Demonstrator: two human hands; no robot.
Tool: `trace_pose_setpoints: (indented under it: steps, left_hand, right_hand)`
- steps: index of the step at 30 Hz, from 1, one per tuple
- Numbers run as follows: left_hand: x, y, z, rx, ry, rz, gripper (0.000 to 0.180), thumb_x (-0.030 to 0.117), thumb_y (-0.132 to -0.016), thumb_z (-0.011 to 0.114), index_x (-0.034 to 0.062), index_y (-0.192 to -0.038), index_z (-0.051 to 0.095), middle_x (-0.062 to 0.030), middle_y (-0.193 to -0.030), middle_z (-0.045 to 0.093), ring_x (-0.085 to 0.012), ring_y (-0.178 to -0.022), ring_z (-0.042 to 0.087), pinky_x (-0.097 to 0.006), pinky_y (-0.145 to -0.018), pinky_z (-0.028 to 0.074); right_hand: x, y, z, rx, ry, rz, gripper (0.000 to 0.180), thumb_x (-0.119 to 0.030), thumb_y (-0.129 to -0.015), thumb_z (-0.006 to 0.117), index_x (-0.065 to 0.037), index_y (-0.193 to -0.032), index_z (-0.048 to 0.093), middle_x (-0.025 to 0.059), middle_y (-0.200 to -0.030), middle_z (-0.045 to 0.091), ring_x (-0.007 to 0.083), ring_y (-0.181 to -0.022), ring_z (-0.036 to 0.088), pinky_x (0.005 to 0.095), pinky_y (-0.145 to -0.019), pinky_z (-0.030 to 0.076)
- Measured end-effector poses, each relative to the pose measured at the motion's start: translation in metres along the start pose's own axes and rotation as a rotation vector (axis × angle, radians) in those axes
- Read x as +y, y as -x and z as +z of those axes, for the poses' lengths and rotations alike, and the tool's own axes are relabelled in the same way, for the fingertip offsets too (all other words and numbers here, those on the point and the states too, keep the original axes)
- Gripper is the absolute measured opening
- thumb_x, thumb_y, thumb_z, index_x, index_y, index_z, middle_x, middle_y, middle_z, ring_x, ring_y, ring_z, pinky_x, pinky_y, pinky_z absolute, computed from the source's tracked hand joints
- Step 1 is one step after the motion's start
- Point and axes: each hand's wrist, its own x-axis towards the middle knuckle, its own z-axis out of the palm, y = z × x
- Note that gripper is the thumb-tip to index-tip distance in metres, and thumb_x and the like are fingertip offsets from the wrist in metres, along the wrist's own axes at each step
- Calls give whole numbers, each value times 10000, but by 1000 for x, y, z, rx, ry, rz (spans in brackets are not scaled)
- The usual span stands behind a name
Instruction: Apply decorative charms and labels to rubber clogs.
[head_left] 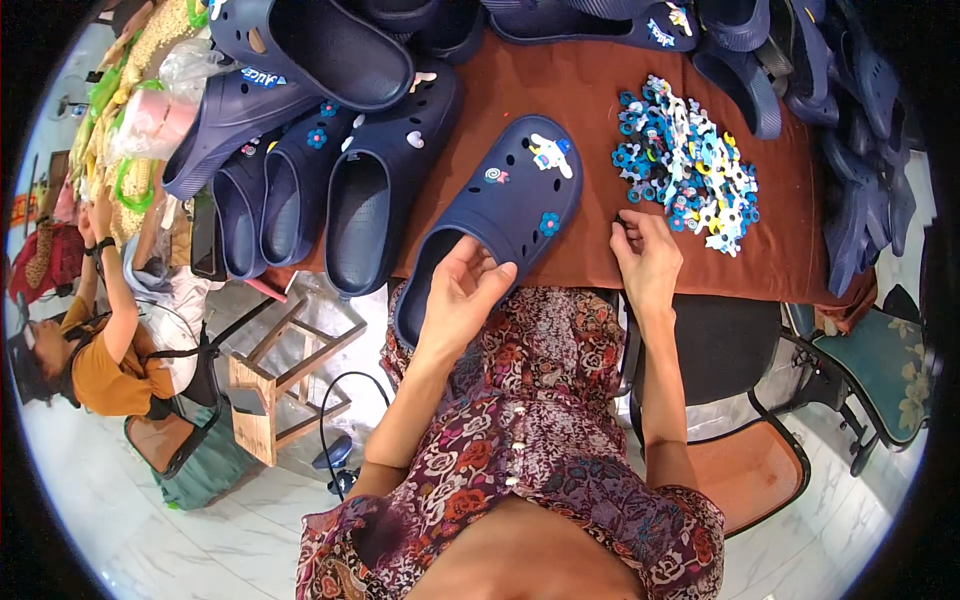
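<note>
A navy clog [470,212] lies at the table's front edge, toe pointing away and to the right, heel reaching over the edge. On its upper sit a white character charm [550,155], a swirl charm with a bow [495,176] and a blue flower charm [549,224]. My left hand [467,290] grips the clog at its opening, thumb outside and fingers curled inside. To the right of the clog, my right hand [648,255] is closed in a pinch over the brown cloth; what its fingertips hold is too small to name. Just beyond it spreads a pile of blue, white and yellow shoe charms [685,165].
More navy clogs [375,190] crowd the left and far side, some with charms, and others [855,190] are heaped at the right. A brown cloth [590,90] covers the table. A wooden stool [262,405], chairs [750,470] and another person [110,360] are around it.
</note>
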Motion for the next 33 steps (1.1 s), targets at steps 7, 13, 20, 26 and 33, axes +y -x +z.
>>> trace_pose_setpoints:
  steps: [7,13,20,26,33]
  left_hand:
    - [-5,0,1,-16,-106,21,336,8,-873,612,-47,-1197,541,-34,-1079,593,-81,-960,538,-232,-863,424]
    - [-4,-1,4,-7,-124,62,248,13,-865,624,-45,-1104,588,-4,-977,608,-54,-889,555,-206,-802,451]
    - [-5,-1,5,-6,-98,91,284,7,-862,623,-52,-1137,582,-42,-1052,636,-73,-951,586,-217,-835,463]
    - [-8,0,8,40,-126,125,288,-17,-857,598,-43,-1143,581,-46,-1077,642,-77,-946,594,-224,-828,466]
    - [-11,-1,9,62,-186,157,307,-29,-839,588,-34,-1146,581,-45,-1072,645,-70,-906,599,-228,-793,469]
  right_hand:
    - [-42,25,8,-277,-912,306,172,-22,-937,563,24,-1075,654,37,-944,664,72,-850,607,210,-757,488]
    - [-64,30,27,-339,-997,209,177,-32,-944,559,24,-1086,648,7,-952,577,55,-845,567,196,-735,451]
    - [-72,37,36,-279,-1023,270,145,-54,-932,594,38,-1031,646,26,-937,643,67,-842,599,208,-744,475]
    - [-67,32,34,-287,-870,212,142,-47,-891,647,29,-1011,646,48,-892,673,75,-770,619,216,-699,499]
    - [-64,18,30,-463,-999,345,89,-38,-878,660,14,-948,641,33,-848,673,58,-761,614,201,-678,500]
